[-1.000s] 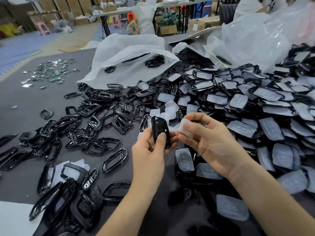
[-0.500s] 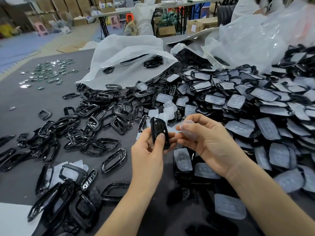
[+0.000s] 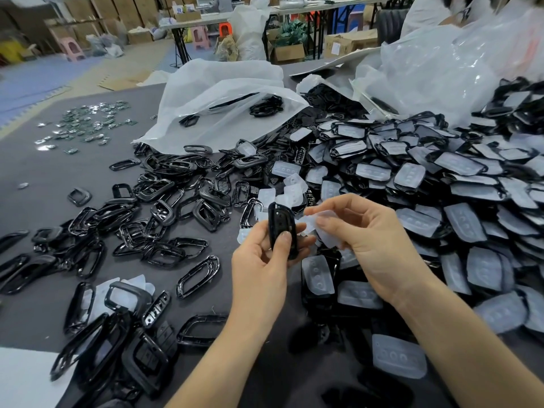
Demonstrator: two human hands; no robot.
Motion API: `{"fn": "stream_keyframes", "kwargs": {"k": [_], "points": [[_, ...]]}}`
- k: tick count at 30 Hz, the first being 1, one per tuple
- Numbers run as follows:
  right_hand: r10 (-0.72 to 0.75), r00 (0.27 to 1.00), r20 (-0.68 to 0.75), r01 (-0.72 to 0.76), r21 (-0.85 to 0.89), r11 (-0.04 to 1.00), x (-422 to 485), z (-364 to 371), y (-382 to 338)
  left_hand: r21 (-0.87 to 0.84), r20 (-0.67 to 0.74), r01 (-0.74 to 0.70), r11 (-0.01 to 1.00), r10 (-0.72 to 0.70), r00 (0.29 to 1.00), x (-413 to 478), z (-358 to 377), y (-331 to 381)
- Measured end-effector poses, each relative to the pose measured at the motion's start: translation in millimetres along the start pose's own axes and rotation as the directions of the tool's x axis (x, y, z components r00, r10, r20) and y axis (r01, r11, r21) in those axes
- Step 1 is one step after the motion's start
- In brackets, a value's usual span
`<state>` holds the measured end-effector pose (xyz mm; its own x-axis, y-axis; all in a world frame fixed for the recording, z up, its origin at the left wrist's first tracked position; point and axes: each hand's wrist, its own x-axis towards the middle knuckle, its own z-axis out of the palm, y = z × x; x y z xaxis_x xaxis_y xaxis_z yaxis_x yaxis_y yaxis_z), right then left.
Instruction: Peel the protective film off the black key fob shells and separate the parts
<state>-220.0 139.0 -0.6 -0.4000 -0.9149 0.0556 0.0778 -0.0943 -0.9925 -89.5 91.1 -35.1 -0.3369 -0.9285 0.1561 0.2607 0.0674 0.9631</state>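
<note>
The shell (image 3: pixel 282 231) is held upright above the table (image 3: pixel 29 201), gripped in the left hand (image 3: pixel 262 260) with the thumb laid on its face, presumably so that it is steadied against the pull. The film (image 3: pixel 323 228) is pinched between thumb and fingers of the right hand (image 3: pixel 368 245), just beside the shell (whether a corner is attached cannot be told). The film is seen as thin, milky and limp, moulded with button dimples. The shell is hard, glossy black and long with rounded ends. A heap (image 3: pixel 441 201) of filmed pieces is kept to the right, within reach, and bare frames (image 3: pixel 164 207) are spread to the left, apparently so the sorts are kept apart.
</note>
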Motion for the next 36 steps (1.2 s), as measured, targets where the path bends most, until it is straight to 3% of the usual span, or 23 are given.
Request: {"fn": "stream_keyframes", "kwargs": {"k": [4, 15, 19, 24, 36], "points": [[0.0, 0.999, -0.042, 0.0, 0.007, 1.0, 1.2, -0.3, 1.0, -0.028, -0.014, 0.036, 0.999, -0.036, 0.999, 2.0, -1.5, -0.4], [-0.005, 1.0, 0.016, 0.004, 0.07, 0.998, 1.6, 2.2, -0.1, 0.034, 0.008, -0.005, 0.999, 0.005, 1.0, 1.5, -3.1, -2.2], [-0.011, 0.998, 0.066, 0.005, 0.104, 0.995, 0.9, 5.7, 4.4, 0.04, 0.062, -0.02, 0.999, 0.018, 0.998, -0.4, -1.6, 0.7], [-0.053, 0.998, 0.031, 0.049, 0.118, 0.992, 1.2, 8.3, 8.2, 0.02, 0.091, -0.027, 0.999, 0.025, 0.996, -1.4, 0.7, -0.3], [-0.171, 0.983, -0.062, 0.166, -0.085, 0.982, -1.4, 13.0, 9.3, 0.173, 0.122, -0.109, 0.979, 0.088, 0.989, -2.1, -0.5, -3.7]]}}
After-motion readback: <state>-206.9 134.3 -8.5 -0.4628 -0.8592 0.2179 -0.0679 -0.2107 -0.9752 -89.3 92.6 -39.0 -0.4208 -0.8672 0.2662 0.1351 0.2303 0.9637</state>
